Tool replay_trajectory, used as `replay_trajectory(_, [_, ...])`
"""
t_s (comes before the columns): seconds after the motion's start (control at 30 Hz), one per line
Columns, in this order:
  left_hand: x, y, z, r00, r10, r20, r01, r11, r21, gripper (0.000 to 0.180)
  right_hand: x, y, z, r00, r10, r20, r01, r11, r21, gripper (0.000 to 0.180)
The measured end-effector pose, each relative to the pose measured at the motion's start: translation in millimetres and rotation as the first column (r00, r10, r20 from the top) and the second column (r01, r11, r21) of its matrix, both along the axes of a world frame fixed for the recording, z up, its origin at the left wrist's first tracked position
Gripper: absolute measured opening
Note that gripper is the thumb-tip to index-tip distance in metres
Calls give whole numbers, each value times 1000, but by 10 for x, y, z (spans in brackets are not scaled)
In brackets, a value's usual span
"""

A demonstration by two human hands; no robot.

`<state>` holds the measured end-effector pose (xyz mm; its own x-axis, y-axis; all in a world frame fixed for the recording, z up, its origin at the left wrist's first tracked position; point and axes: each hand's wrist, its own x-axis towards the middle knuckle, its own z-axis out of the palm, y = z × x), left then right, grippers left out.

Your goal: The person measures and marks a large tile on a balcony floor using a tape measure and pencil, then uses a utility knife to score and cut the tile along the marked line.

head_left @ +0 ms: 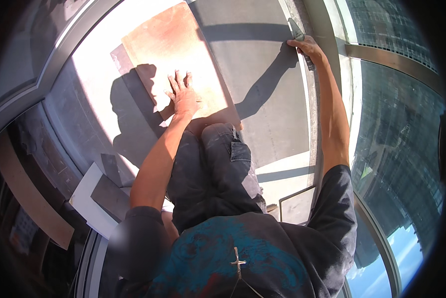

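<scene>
My left hand (185, 99) rests with spread fingers on an orange-tan board (161, 37), pressing near its lower end, close to my knees. Strong sunlight washes out part of the board. Out to the far right, my right hand (308, 46) is wrapped around a slim grey hand tool (297, 30) with a tapered tip pointing away from me; its exact kind is unclear. The tool is over the right edge of a large flat grey sheet (265, 134), which extends right from the board. Whether its tip touches the sheet cannot be told.
Tall glass panes (397, 139) in metal frames stand close on the right. A metal frame (49, 79) curves along the left. Beside my left elbow lie a white panel (86, 198) and a dark offcut (111, 198). A small framed pane (296, 206) is near my right side.
</scene>
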<state>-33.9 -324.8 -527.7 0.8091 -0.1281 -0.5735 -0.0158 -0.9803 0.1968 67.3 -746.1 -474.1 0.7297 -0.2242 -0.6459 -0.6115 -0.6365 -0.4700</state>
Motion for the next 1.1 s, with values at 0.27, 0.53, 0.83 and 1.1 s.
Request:
replay_trajectory(0.27, [1, 17, -24, 1000, -16, 21, 16, 1000, 15, 126, -301, 539, 704, 944, -51, 326, 25, 996, 82, 37])
replay_trajectory(0.53, [7, -19, -20, 1000, -30, -1, 30, 999, -11, 127, -545, 376, 223, 874, -136, 467, 218, 967, -128, 30])
replay_trajectory(0.83, [2, 53, -57, 996, -80, 48, 80, 997, -6, 119, -2429, 1959, -792, 941, -252, 226, 193, 948, 251, 45])
replay_trajectory(1.1, [-73, 193, -277, 980, -153, 124, 153, 988, 15, 115, -2585, 2185, -705, 947, -111, 303, 96, 993, 66, 49])
